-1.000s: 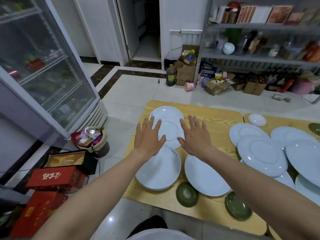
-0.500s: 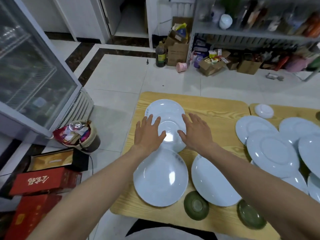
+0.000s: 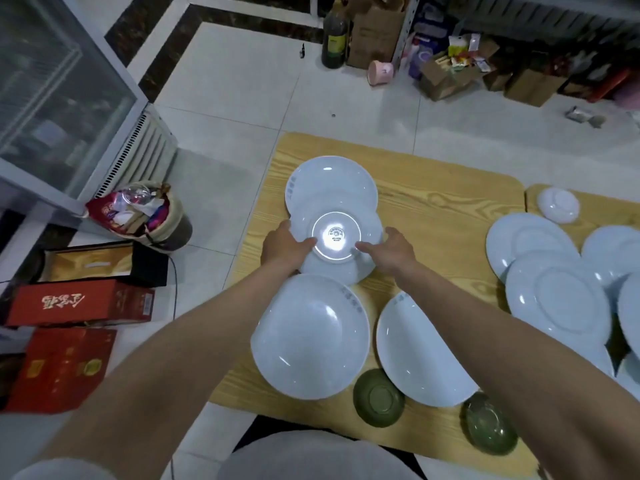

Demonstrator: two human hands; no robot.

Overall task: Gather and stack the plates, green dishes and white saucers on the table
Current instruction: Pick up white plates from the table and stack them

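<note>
Left grip (image 3: pixel 284 249) and right grip (image 3: pixel 393 252) clasp the upturned plate (image 3: pixel 336 237) mid-frame; best lift it level, clear of the upper plate (image 3: pixel 330 181), before stacking.

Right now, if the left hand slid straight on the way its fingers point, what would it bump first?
The left hand grips the upturned plate, fingers pointing across its base. Straight on, it would likely meet the right hand first.

- Upturned plate (image 3: pixel 336 237): white, foot ring up, overlapping an upright plate (image 3: pixel 330 181) near the table's (image 3: pixel 433 209) far left corner.
- Wide plate (image 3: pixel 311 337) and neighbouring plate (image 3: pixel 419 351): upright, side by side near the near edge.
- Upturned green dish (image 3: pixel 379 398) and second green dish (image 3: pixel 488 424): at the near edge.
- White saucer (image 3: pixel 558 205): upturned, at the second table's (image 3: pixel 609 207) far left corner.
</note>
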